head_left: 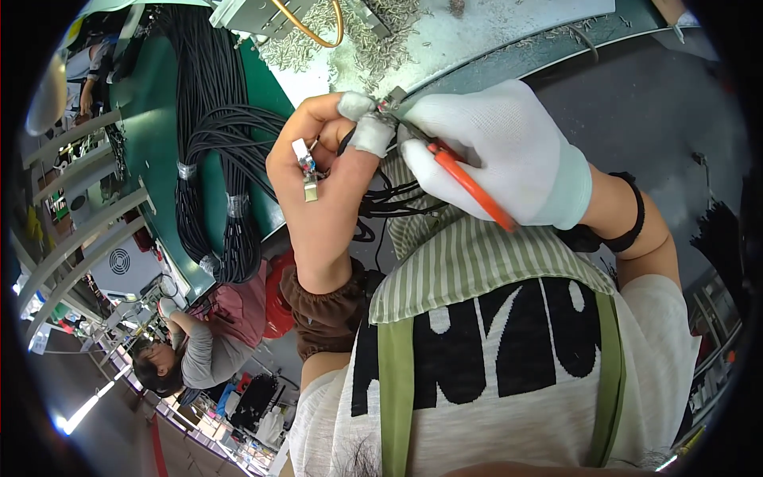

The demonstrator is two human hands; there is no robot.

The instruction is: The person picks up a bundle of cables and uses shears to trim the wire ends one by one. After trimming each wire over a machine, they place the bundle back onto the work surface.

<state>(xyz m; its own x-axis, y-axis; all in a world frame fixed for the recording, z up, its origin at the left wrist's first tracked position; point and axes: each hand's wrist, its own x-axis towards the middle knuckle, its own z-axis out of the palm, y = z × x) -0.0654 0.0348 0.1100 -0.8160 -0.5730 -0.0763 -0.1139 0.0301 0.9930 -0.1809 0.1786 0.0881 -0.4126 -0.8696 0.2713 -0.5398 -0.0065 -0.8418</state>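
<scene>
well, your left hand (340,176) pinches a small metal connector (389,101) between finger and thumb, by the desk's (149,135) near edge. your gloved right hand (509,151) is wrapped around red-handled pliers (475,191), tips just beside it. black cables (203,71) lie toward the desk's left edge.

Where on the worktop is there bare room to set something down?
Two patches look free: the green table left of the black cables, and the white board right of the metal bits. Crowded: under those cables and bits, and between left hand and right hand, around the pliers.
</scene>
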